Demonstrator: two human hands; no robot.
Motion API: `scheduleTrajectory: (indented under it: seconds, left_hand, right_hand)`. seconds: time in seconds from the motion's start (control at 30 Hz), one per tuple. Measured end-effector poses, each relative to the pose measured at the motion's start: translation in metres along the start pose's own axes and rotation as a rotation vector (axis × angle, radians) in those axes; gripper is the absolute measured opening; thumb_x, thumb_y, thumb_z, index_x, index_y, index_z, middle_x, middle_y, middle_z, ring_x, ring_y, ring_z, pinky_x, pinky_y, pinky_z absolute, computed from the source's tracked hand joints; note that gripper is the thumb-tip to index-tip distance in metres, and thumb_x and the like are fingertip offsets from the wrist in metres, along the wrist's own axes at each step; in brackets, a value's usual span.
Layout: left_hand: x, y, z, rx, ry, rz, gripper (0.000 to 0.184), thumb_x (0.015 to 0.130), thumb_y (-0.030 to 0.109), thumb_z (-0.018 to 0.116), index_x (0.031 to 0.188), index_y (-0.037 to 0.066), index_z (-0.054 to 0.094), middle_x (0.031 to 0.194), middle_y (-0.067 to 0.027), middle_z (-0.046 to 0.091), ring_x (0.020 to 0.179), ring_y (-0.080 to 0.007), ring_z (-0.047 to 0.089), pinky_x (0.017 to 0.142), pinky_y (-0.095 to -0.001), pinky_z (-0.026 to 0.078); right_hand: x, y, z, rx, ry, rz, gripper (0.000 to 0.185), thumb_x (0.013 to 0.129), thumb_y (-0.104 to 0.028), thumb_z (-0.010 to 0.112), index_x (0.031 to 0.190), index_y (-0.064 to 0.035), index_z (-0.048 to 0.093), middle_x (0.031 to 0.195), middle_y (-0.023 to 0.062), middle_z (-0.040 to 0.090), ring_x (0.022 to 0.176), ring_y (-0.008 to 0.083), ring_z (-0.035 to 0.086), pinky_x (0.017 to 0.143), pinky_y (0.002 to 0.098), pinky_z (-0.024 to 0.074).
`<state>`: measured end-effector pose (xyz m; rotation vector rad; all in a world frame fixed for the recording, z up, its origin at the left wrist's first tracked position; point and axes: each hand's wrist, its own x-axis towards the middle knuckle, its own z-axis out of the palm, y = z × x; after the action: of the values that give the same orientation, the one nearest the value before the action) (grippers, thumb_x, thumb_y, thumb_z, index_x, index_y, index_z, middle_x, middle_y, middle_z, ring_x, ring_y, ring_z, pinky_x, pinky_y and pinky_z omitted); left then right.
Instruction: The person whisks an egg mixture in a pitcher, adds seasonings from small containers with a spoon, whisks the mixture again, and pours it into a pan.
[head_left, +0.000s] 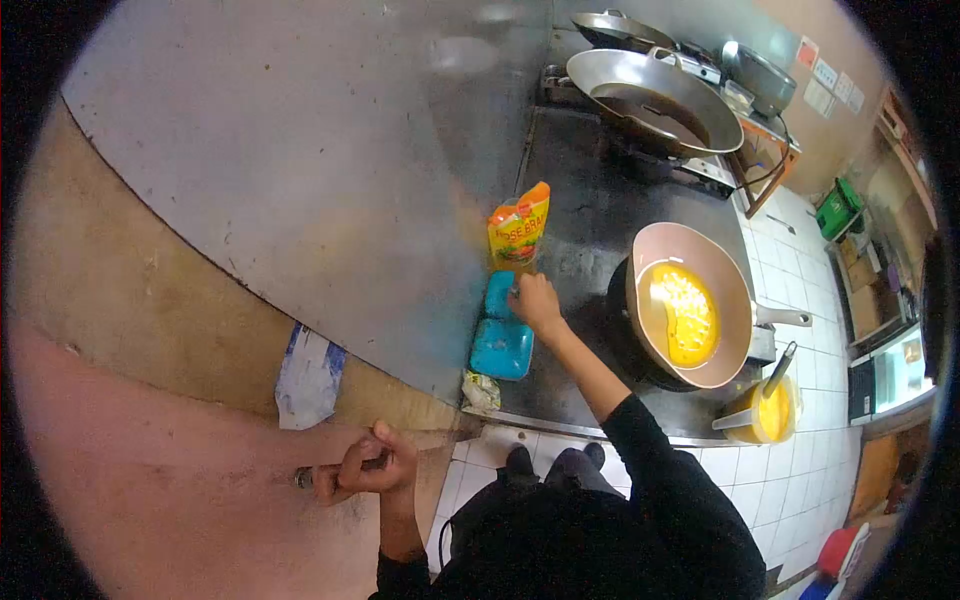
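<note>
Seasoning-box reach at a cooking counter: why's everything sitting where it is?

So we've got the right hand (pixel 535 303) down in the upper compartment of a two-part turquoise container (pixel 503 350). The fingers bend downward, but we can't tell whether they're pinching anything. The left hand (pixel 380 465) is well off to the other side, near the wall, thumb up and fingers curled in. There's a small metallic bit (pixel 303 477) by its fingertips, and we can't make out whether that's held or just behind them.

Our guess is the container sits along the wall side of the counter (pixel 585 200) so it's in easy reach yet out of the pan's way. The pink pan (pixel 738 300) stands to its right with yellow liquid (pixel 690 345) pooled inside, handle (pixel 783 316) pointing away from the container, which we'd say keeps the reaching arm from knocking it.

A jug (pixel 793 400) of similar yellow stuff is close by the pan, utensil handle (pixel 780 368) sticking up, probably handy for grabbing. The yellow-orange pouch (pixel 520 240) stands just past the container, and a crumpled packet (pixel 482 393) lies at its near end.
</note>
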<state>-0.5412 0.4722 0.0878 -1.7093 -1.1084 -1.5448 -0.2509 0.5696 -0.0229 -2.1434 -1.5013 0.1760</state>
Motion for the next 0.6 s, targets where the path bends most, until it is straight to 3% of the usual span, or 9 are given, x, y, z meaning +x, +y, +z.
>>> scheduleTrajectory:
  seconds: [0.03, 0.13, 0.17, 0.23, 0.4, 0.5, 0.6]
  left_hand:
    - [0.000, 0.001, 0.000, -0.035, -0.025, 0.001, 0.029, 0.081, 0.016, 0.062, 0.088, 0.006, 0.035, 0.086, -0.0056, 0.033, 0.072, -0.0149, 0.041, 0.057, -0.0251, 0.040]
    - [0.001, 0.006, 0.000, 0.081, 0.011, -0.082, 0.030, 0.081, 0.029, 0.060, 0.080, 0.009, 0.037, 0.078, -0.0040, 0.034, 0.080, -0.0230, 0.035, 0.071, -0.0400, 0.027]
    - [-0.001, 0.003, 0.001, 0.061, 0.025, -0.074, 0.030, 0.081, 0.028, 0.060, 0.080, 0.008, 0.037, 0.078, -0.0046, 0.034, 0.080, -0.0229, 0.035, 0.070, -0.0392, 0.027]
    - [0.000, 0.003, 0.001, 0.034, 0.034, -0.066, 0.029, 0.081, 0.027, 0.059, 0.080, 0.008, 0.037, 0.078, -0.0051, 0.035, 0.080, -0.0229, 0.036, 0.070, -0.0384, 0.027]
    - [-0.007, -0.005, -0.007, 0.216, 0.006, 0.002, 0.031, 0.080, 0.025, 0.061, 0.084, 0.006, 0.036, 0.078, -0.0059, 0.036, 0.085, -0.0231, 0.036, 0.078, -0.0439, 0.028]
    - [-0.023, -0.017, -0.006, 0.194, 0.039, 0.058, 0.033, 0.080, 0.025, 0.062, 0.085, 0.005, 0.036, 0.079, -0.0055, 0.037, 0.087, -0.0229, 0.036, 0.083, -0.0465, 0.028]
    - [0.001, 0.003, -0.008, 0.289, -0.001, 0.019, 0.033, 0.079, 0.025, 0.063, 0.085, 0.005, 0.036, 0.079, -0.0058, 0.037, 0.087, -0.0233, 0.036, 0.084, -0.0465, 0.029]
  right_hand:
    - [-0.003, -0.002, -0.009, 0.016, 0.018, 0.009, 0.027, 0.066, -0.016, 0.068, 0.086, 0.0001, 0.059, 0.085, 0.0217, 0.059, 0.076, 0.0373, 0.060, 0.064, 0.0442, 0.0505]
    - [-0.024, 0.001, -0.039, 0.001, 0.110, 0.062, 0.029, 0.065, -0.015, 0.068, 0.085, 0.0019, 0.057, 0.084, 0.0204, 0.059, 0.075, 0.0363, 0.061, 0.063, 0.0429, 0.0513]
    - [-0.035, 0.005, -0.049, -0.028, 0.196, 0.100, 0.028, 0.064, -0.015, 0.068, 0.084, 0.0024, 0.056, 0.083, 0.0202, 0.059, 0.073, 0.0361, 0.061, 0.064, 0.0426, 0.0515]
    - [-0.064, 0.016, -0.063, -0.092, 0.137, 0.183, 0.026, 0.063, -0.013, 0.065, 0.083, 0.0013, 0.058, 0.082, 0.0230, 0.060, 0.073, 0.0373, 0.060, 0.062, 0.0436, 0.0503]
    - [-0.118, 0.068, -0.010, -0.323, -0.121, 0.234, 0.019, 0.069, -0.014, 0.062, 0.083, -0.0023, 0.057, 0.083, 0.0194, 0.059, 0.073, 0.0365, 0.061, 0.060, 0.0447, 0.0508]
    - [-0.101, 0.048, -0.019, -0.254, -0.008, 0.245, 0.019, 0.072, -0.017, 0.062, 0.083, -0.0024, 0.057, 0.081, 0.0191, 0.058, 0.072, 0.0362, 0.061, 0.059, 0.0444, 0.0506]
    - [-0.058, 0.023, -0.027, -0.144, 0.216, -0.117, 0.022, 0.069, -0.021, 0.064, 0.079, -0.0018, 0.061, 0.092, 0.0222, 0.055, 0.083, 0.0359, 0.056, 0.069, 0.0450, 0.0472]
